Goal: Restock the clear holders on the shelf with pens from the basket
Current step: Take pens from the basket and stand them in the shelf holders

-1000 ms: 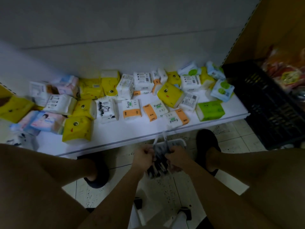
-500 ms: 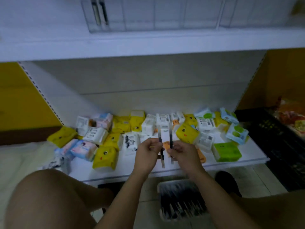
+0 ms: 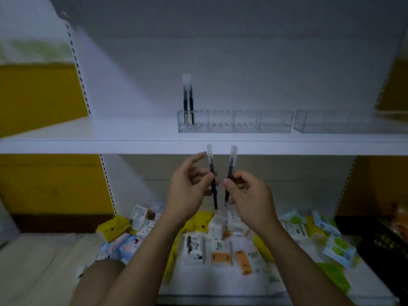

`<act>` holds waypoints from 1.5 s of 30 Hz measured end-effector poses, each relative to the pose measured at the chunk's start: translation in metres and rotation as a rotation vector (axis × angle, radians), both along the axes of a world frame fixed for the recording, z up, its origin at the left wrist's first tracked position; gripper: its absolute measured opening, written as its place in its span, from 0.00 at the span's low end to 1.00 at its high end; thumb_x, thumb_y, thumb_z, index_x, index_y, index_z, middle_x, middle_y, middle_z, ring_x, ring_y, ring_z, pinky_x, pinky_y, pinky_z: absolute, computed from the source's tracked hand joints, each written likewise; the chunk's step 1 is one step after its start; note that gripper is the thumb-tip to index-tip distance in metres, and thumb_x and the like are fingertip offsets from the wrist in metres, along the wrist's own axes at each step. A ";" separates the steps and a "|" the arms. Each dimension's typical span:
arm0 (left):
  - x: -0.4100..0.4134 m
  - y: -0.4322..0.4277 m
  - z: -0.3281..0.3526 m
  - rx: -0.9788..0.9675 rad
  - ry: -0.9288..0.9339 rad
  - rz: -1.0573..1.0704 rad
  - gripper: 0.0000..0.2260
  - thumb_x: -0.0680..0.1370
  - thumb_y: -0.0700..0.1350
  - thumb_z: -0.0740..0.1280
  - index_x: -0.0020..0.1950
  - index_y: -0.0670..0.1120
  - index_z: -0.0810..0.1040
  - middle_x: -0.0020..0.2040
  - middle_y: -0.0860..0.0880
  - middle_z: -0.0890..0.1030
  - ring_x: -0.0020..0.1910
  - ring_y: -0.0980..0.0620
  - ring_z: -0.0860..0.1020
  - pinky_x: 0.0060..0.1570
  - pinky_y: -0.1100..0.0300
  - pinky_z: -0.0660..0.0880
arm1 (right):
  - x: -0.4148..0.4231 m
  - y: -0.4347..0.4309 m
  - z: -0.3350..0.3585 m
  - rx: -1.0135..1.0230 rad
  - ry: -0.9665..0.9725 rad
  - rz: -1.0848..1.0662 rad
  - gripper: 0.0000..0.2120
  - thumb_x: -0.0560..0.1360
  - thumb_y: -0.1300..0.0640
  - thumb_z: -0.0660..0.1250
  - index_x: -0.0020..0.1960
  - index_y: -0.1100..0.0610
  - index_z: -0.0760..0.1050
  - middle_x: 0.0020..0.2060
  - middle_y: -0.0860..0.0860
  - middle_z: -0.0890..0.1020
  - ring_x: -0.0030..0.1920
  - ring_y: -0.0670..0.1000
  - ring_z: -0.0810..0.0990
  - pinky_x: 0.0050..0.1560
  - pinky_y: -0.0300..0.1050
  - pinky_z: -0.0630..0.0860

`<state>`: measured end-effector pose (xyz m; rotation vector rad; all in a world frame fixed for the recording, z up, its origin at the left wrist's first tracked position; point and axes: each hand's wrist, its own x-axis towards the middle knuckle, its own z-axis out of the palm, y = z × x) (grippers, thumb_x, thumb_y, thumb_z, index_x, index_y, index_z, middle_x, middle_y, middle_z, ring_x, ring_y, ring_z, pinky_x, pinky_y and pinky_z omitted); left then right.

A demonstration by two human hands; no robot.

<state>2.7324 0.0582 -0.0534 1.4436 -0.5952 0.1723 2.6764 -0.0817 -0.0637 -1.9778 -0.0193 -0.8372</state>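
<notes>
Head: shelf edge [image 3: 110,147] between pens [image 3: 211,164] and holder [image 3: 247,122], tissue packs [image 3: 220,257] below

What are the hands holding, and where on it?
The left hand pinches the left pen mid-barrel; the right hand pinches the right pen mid-barrel.

- Left hand [image 3: 189,188] raised, back toward the camera; thumb and curled fingers pinch a pen [image 3: 213,196] upright; forefinger stretched up beside its cap
- Right hand [image 3: 250,195] level beside it, near but apart; fingertips pinch a second pen [image 3: 231,164], slightly tilted
- Bare left forearm [image 3: 141,261] and right forearm [image 3: 293,261] rise from below, converging; bare knee [image 3: 97,283] lower left
</notes>
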 end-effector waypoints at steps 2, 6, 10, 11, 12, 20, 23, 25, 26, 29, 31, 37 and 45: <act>-0.002 0.007 0.021 0.027 -0.082 0.010 0.27 0.78 0.38 0.68 0.70 0.61 0.67 0.46 0.45 0.80 0.44 0.51 0.82 0.41 0.57 0.81 | 0.005 0.003 0.020 -0.006 0.016 0.022 0.05 0.75 0.51 0.70 0.50 0.46 0.75 0.36 0.45 0.79 0.37 0.45 0.79 0.40 0.50 0.80; -0.004 0.018 0.055 0.101 -0.196 0.022 0.36 0.78 0.36 0.66 0.73 0.70 0.57 0.46 0.47 0.78 0.39 0.49 0.82 0.38 0.56 0.82 | 0.013 0.006 0.053 -0.018 -0.025 0.090 0.30 0.73 0.56 0.73 0.70 0.42 0.64 0.41 0.46 0.77 0.37 0.45 0.81 0.42 0.50 0.81; 0.001 0.029 0.083 0.220 -0.305 0.061 0.31 0.77 0.37 0.67 0.69 0.69 0.63 0.47 0.48 0.78 0.38 0.52 0.83 0.37 0.57 0.82 | 0.018 0.009 0.082 -0.172 -0.085 0.084 0.42 0.71 0.53 0.75 0.70 0.26 0.52 0.41 0.43 0.76 0.34 0.44 0.80 0.37 0.39 0.80; 0.005 0.032 0.090 0.239 -0.313 0.067 0.30 0.77 0.37 0.67 0.67 0.68 0.64 0.47 0.48 0.78 0.39 0.51 0.83 0.38 0.56 0.82 | 0.021 0.010 0.089 -0.192 -0.085 0.085 0.41 0.71 0.53 0.75 0.69 0.26 0.54 0.42 0.43 0.76 0.35 0.45 0.81 0.38 0.43 0.82; 0.009 0.034 0.098 0.255 -0.320 0.077 0.29 0.77 0.37 0.68 0.66 0.68 0.65 0.47 0.48 0.78 0.39 0.51 0.84 0.39 0.54 0.82 | 0.024 0.011 0.097 -0.206 -0.089 0.088 0.39 0.71 0.53 0.75 0.68 0.26 0.55 0.43 0.42 0.76 0.36 0.46 0.81 0.40 0.46 0.83; 0.056 0.044 0.151 0.192 -0.402 0.153 0.30 0.75 0.36 0.71 0.67 0.64 0.68 0.48 0.48 0.82 0.44 0.55 0.83 0.43 0.59 0.82 | 0.069 0.006 0.144 -0.127 -0.202 0.060 0.19 0.76 0.56 0.70 0.61 0.42 0.69 0.38 0.42 0.77 0.29 0.46 0.80 0.31 0.41 0.80; 0.074 0.043 0.154 0.131 -0.412 0.163 0.30 0.74 0.35 0.71 0.68 0.63 0.68 0.53 0.48 0.80 0.43 0.53 0.83 0.42 0.59 0.82 | 0.089 0.004 0.158 -0.129 -0.257 0.013 0.21 0.75 0.56 0.71 0.63 0.40 0.69 0.37 0.43 0.78 0.31 0.47 0.81 0.37 0.48 0.82; 0.082 0.043 0.158 0.088 -0.445 0.190 0.30 0.74 0.36 0.71 0.69 0.63 0.68 0.52 0.49 0.80 0.44 0.54 0.82 0.42 0.62 0.81 | 0.098 0.005 0.168 -0.122 -0.304 0.010 0.23 0.75 0.56 0.71 0.64 0.40 0.68 0.38 0.44 0.77 0.32 0.46 0.81 0.36 0.47 0.82; 0.089 0.042 0.162 0.066 -0.454 0.196 0.31 0.75 0.36 0.71 0.68 0.63 0.67 0.52 0.49 0.80 0.44 0.54 0.82 0.41 0.63 0.80 | 0.105 0.006 0.173 -0.113 -0.324 0.019 0.23 0.74 0.56 0.71 0.64 0.41 0.68 0.37 0.44 0.77 0.32 0.46 0.81 0.36 0.47 0.83; 0.109 0.035 0.176 0.045 -0.471 0.208 0.31 0.75 0.37 0.71 0.68 0.64 0.66 0.52 0.49 0.79 0.44 0.55 0.82 0.41 0.65 0.80 | 0.127 0.010 0.183 -0.122 -0.346 0.038 0.20 0.74 0.56 0.72 0.61 0.40 0.70 0.37 0.44 0.78 0.32 0.47 0.81 0.35 0.48 0.83; 0.120 0.031 0.183 0.075 -0.499 0.243 0.31 0.75 0.36 0.70 0.69 0.64 0.65 0.52 0.49 0.79 0.44 0.56 0.82 0.41 0.65 0.80 | 0.140 0.013 0.188 -0.132 -0.352 0.039 0.20 0.74 0.55 0.71 0.60 0.40 0.69 0.38 0.43 0.78 0.33 0.48 0.82 0.36 0.50 0.83; 0.146 0.028 0.178 0.126 -0.508 0.284 0.31 0.75 0.36 0.70 0.69 0.64 0.66 0.51 0.51 0.79 0.44 0.57 0.81 0.43 0.60 0.82 | 0.170 0.013 0.190 -0.075 -0.417 -0.035 0.20 0.75 0.55 0.71 0.63 0.44 0.69 0.39 0.41 0.76 0.34 0.48 0.82 0.35 0.50 0.83; 0.160 0.028 0.156 0.247 -0.500 0.249 0.31 0.74 0.37 0.72 0.68 0.65 0.67 0.45 0.56 0.81 0.43 0.61 0.81 0.42 0.70 0.78 | 0.180 0.013 0.173 -0.249 -0.287 -0.035 0.19 0.74 0.52 0.71 0.62 0.41 0.70 0.38 0.40 0.77 0.34 0.45 0.80 0.40 0.49 0.82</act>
